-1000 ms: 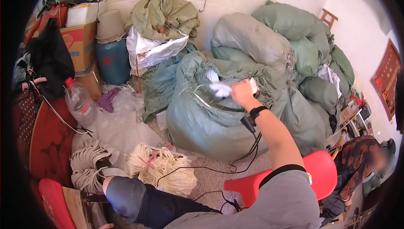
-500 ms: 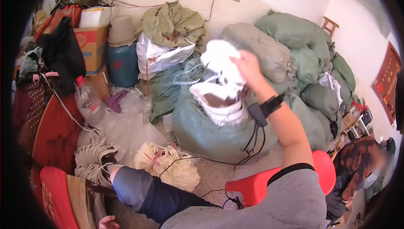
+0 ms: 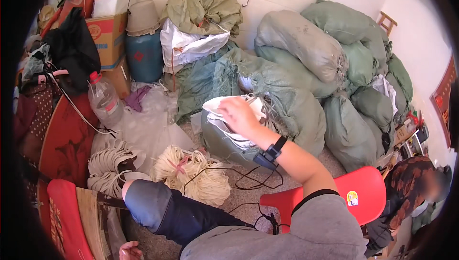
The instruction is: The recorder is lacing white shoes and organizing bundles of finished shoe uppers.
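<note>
My right hand (image 3: 240,116), with a black band on its wrist, reaches out over a green woven sack. Its fingers are bent onto a white curved piece (image 3: 216,105) that looks like a shoe upper; the hand partly hides it. More such white pieces (image 3: 239,140) lie stacked beneath, in the mouth of the sack (image 3: 215,138). At the lower edge my left hand (image 3: 130,250) shows only in part, its fingers loosely curled and apart, with nothing seen in them. A fanned stack of off-white curved pieces (image 3: 107,169) lies beyond my knee.
A tied bundle of cream cords (image 3: 191,174) lies on the floor near a black cable (image 3: 248,171). Full green sacks (image 3: 349,131) are piled at the right and back. A red plastic chair (image 3: 358,195) stands beside me, with another person (image 3: 406,193) beyond it. At left stands a clear bottle (image 3: 104,100).
My right hand has come down and toward me from above the sack, bringing the white pieces it held raised onto the sack. The view has shifted slightly. My left hand stays low.
</note>
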The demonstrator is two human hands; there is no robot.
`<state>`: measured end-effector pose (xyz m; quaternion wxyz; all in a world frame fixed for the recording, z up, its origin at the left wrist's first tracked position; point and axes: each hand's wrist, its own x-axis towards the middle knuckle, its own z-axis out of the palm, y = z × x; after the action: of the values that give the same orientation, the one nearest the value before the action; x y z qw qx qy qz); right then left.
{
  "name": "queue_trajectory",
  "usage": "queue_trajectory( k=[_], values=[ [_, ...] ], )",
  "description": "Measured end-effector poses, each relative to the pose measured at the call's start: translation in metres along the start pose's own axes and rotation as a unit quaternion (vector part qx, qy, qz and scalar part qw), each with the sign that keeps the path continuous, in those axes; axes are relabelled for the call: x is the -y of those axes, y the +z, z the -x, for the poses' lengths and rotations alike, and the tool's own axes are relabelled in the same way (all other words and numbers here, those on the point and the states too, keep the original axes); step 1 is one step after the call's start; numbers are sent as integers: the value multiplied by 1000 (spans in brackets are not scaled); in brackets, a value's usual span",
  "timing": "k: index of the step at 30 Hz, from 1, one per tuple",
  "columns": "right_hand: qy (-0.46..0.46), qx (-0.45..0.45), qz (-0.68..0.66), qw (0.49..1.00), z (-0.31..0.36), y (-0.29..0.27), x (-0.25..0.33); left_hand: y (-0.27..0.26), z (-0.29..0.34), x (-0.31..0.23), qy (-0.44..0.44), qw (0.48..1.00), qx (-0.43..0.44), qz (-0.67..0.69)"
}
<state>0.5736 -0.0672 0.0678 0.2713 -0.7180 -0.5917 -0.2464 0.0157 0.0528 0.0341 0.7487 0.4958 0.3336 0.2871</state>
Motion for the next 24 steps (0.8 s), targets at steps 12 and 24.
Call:
queue_trajectory(
  k=[12,24],
  values=[
    [78,228,324,915,-14,-93,-92,5,-10,-4,-25,999,5,-32],
    [17,83,413,907,-33,-137,-135,8,-7,0,-18,999,-13,-34]
  ],
)
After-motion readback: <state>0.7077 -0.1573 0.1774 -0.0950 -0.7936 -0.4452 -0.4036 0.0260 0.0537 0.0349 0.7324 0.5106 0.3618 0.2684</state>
